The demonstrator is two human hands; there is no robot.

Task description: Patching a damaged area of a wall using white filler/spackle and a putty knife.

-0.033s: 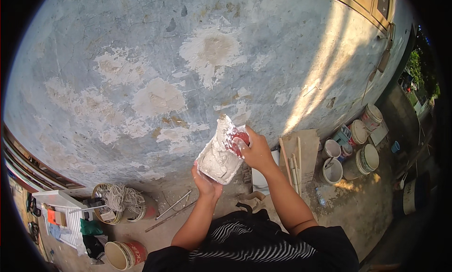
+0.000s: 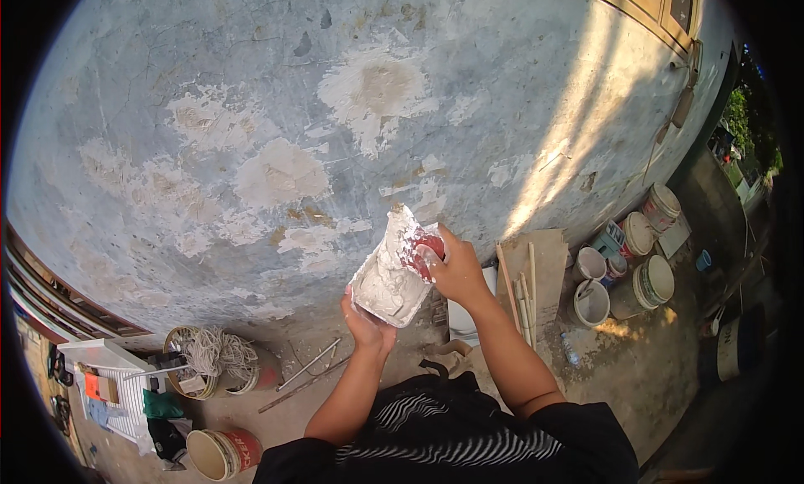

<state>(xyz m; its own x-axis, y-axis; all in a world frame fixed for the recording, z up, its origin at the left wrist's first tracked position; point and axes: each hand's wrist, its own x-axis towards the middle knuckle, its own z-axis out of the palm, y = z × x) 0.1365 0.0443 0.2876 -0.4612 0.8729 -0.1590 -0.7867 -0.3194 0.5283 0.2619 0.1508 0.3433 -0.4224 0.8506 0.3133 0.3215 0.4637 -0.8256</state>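
Note:
In front of the wall, my left hand supports a small rectangular tub from below, its fingers wrapped round the side. Thick off-white putty fills much of it. My right hand grips a putty scraper by its red, putty-smeared handle, thumb pressed on top. White paste covers the blade, which reaches up past the tub's far edge. The blue-grey wall ahead carries several rough pale patches, such as a large one at upper middle.
Several buckets stand at right by the wall's foot, near a leaning board with wooden strips. At left are a bucket with tangled cord, a white slatted rack and another bucket. A plastic bottle lies on the floor.

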